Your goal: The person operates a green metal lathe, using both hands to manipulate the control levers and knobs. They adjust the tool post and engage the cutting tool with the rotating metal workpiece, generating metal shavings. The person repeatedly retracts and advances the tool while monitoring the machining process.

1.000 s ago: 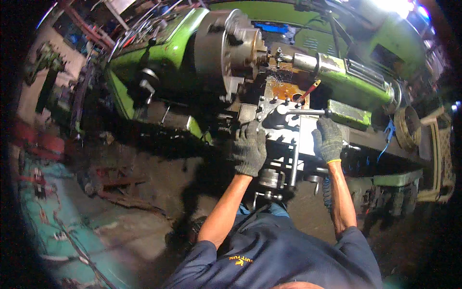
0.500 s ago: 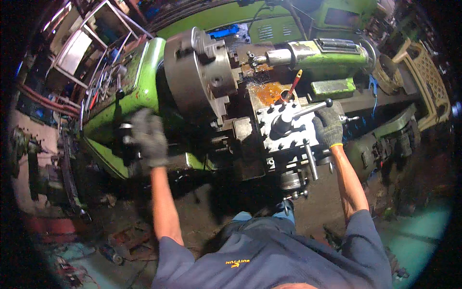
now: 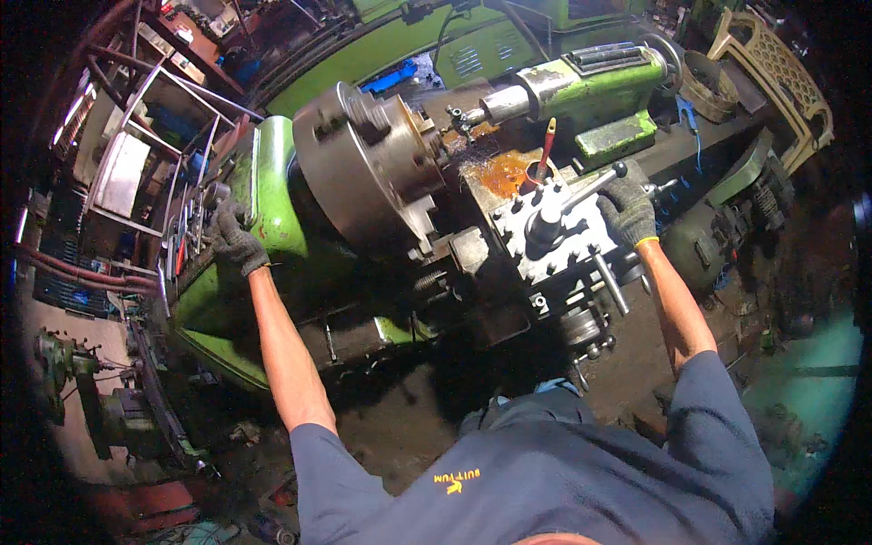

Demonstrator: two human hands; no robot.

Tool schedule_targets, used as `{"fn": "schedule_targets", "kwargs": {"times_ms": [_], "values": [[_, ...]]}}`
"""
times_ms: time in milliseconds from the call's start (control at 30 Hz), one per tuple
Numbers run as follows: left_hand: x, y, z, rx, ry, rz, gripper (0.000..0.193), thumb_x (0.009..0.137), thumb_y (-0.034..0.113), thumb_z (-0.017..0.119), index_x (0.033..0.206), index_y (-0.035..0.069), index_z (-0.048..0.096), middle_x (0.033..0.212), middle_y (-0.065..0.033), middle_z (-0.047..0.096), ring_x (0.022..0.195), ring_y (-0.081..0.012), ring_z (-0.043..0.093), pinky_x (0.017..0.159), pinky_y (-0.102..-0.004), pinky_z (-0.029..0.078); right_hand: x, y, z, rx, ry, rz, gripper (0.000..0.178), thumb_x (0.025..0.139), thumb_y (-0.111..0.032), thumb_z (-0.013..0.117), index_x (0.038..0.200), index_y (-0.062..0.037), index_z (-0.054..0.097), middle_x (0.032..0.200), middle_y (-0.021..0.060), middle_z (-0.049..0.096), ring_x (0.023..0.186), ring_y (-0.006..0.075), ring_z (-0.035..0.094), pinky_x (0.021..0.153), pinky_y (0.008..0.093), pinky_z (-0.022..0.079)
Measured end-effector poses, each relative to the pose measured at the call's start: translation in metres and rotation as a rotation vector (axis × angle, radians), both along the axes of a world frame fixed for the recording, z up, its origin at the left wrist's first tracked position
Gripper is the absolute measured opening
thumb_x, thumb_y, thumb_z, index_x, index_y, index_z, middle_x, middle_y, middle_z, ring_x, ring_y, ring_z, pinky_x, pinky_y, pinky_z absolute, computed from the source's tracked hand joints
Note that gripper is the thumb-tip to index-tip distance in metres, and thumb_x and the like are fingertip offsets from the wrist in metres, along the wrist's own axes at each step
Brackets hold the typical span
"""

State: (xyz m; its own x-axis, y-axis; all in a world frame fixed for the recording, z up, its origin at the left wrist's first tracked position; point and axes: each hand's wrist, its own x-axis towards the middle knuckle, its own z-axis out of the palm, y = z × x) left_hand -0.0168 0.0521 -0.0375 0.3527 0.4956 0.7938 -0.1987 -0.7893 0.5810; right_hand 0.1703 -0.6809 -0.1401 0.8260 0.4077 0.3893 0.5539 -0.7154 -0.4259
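I stand at a big green metal lathe (image 3: 272, 191) with a round steel chuck (image 3: 368, 173). My left hand (image 3: 234, 238), in a grey glove, reaches far left and grips a dark control on the headstock's left end. My right hand (image 3: 629, 211), also gloved, is closed around the long steel lever (image 3: 592, 186) of the square tool post (image 3: 549, 238). A red-handled tool (image 3: 545, 150) stands upright behind the tool post. The green tailstock (image 3: 590, 86) points its spindle toward the chuck.
Orange coolant and chips (image 3: 504, 173) lie on the carriage behind the tool post. A beige plastic chair (image 3: 781, 73) stands at the upper right. A metal rack (image 3: 136, 154) with parts is at the left. Dark, dirty floor (image 3: 409, 427) lies below the lathe.
My left hand has left the carriage and swung far left to the headstock end. My right hand has stayed on the tool post lever. My head has turned left.
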Motion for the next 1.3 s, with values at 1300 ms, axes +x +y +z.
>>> {"fn": "schedule_targets", "kwargs": {"times_ms": [1300], "values": [[0.004, -0.042, 0.011, -0.013, -0.091, 0.077, 0.024, 0.092, 0.019, 0.054, 0.087, 0.000, 0.068, 0.092, -0.0093, 0.068, 0.084, -0.0240, 0.062, 0.078, -0.0397, 0.051, -0.001, -0.002, 0.002, -0.066, -0.013, -0.056, 0.028, 0.089, -0.022, 0.063, 0.115, -0.0122, 0.068, 0.126, 0.0179, 0.064, 0.122, 0.0373, 0.058, 0.108, 0.0458, 0.043]]}}
